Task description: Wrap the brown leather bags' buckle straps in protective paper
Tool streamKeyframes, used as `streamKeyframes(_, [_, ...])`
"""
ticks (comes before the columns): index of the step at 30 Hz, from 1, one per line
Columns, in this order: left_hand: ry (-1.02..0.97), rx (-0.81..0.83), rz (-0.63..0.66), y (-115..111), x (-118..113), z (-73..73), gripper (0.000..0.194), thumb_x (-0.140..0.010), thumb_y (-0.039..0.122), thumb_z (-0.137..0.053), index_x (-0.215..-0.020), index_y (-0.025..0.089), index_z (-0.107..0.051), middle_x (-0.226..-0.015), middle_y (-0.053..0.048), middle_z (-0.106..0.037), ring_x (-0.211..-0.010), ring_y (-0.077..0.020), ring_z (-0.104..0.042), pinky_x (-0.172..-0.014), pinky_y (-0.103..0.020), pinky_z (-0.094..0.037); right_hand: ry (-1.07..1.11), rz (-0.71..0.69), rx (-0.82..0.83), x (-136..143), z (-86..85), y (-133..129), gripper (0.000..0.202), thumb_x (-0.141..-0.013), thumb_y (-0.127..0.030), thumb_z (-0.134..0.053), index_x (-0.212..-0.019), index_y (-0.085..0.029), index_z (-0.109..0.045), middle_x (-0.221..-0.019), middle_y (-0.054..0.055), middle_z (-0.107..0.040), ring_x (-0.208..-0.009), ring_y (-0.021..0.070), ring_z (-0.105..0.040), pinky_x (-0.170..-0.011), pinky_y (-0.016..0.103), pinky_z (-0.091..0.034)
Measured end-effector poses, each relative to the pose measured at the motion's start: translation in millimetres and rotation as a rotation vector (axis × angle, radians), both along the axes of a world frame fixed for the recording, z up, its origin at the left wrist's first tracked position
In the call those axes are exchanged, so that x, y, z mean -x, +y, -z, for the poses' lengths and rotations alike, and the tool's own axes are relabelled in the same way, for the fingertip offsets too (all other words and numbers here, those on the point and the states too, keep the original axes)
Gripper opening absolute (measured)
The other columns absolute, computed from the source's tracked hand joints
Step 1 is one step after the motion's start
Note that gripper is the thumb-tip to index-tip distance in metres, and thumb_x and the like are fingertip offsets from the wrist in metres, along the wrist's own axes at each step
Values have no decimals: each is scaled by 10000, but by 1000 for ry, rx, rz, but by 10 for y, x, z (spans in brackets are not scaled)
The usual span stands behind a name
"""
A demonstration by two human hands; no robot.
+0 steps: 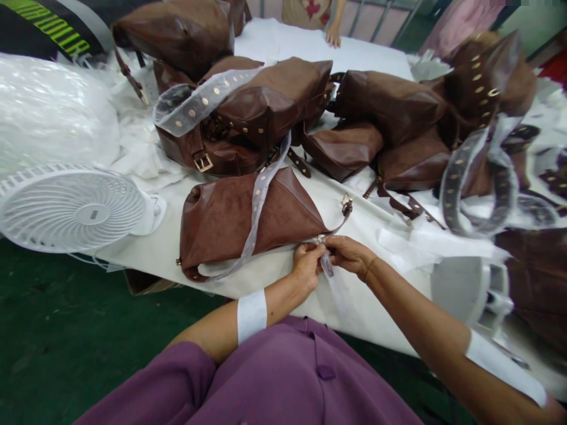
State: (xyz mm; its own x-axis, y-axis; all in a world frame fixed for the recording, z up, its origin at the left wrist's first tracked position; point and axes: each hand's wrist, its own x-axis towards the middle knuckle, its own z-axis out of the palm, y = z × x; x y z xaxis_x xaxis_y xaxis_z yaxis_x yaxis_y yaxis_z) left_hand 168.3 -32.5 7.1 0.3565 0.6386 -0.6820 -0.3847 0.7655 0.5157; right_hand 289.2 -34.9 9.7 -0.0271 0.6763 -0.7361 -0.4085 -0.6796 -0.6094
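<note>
A brown handbag lies on its side on the pale table in front of me. A studded strap in translucent wrapping runs across it. At the bag's right lower corner, my left hand and my right hand meet, fingers pinched close together. Between them is a strip of clear plastic wrapping that hangs toward the table edge. Some small metal hardware shows just above the fingertips; its exact form is hidden. A short strap with a buckle rises from the same corner.
Several more brown bags are heaped across the back of the table. A white fan stands at the left, near bulky clear plastic. Wrapped studded straps and a grey-white device are at right. Another person's hand rests on the far side.
</note>
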Motion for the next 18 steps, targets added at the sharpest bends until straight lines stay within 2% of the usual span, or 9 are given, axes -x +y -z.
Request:
streamKeyframes(3, [31, -83, 103, -1, 101, -30, 392, -636, 207, -695, -975, 182, -501, -766, -18, -605, -565, -148, -600, -514, -277, -475, -40, 7, 24, -8, -76, 48, 33, -683, -123, -611, -711, -140, -612, -581, 4, -600, -541, 124, -549, -524, 234, -465])
streamKeyframes(5, [25, -130, 194, 10, 177, -30, 492, -631, 197, -675, -1086, 202, -489, -789, -16, -602, -545, -140, -588, -490, -265, -457, -36, -19, 10, -14, -147, 83, 47, -697, -96, -580, -689, -131, -610, -570, 13, -610, -535, 122, -554, -528, 229, -467])
streamKeyframes(7, [5, -146, 249, 35, 231, 0, 511, -629, 175, -622, -1124, 211, -499, -779, -2, -585, -492, -103, -537, -461, -239, -425, -23, -65, 14, -25, -223, 117, 88, -735, -93, -542, -681, -130, -601, -591, 31, -632, -526, 116, -562, -495, 213, -452])
streamKeyframes(10, [-74, -147, 272, 90, 259, 69, 435, -609, 155, -557, -1042, 192, -575, -720, 22, -530, -436, -43, -415, -411, -181, -319, -47, -118, 101, -52, -315, 161, 154, -815, -135, -474, -713, -134, -589, -676, 68, -679, -543, 123, -600, -440, 197, -432])
streamKeyframes(13, [-115, -120, 250, 142, 268, 107, 423, -584, 151, -533, -997, 177, -619, -652, 40, -465, -405, -23, -300, -383, -168, -188, -45, -165, 145, -84, -344, 185, 187, -863, -178, -433, -781, -127, -592, -747, 99, -703, -578, 141, -639, -413, 192, -433])
streamKeyframes(18, [-100, -90, 186, 195, 333, 80, 325, -572, 155, -542, -886, 143, -623, -573, 56, -391, -396, -27, -244, -391, -184, -152, 22, -172, 132, -120, -283, 176, 216, -884, -151, -387, -808, -115, -586, -753, 123, -708, -616, 159, -668, -447, 201, -473])
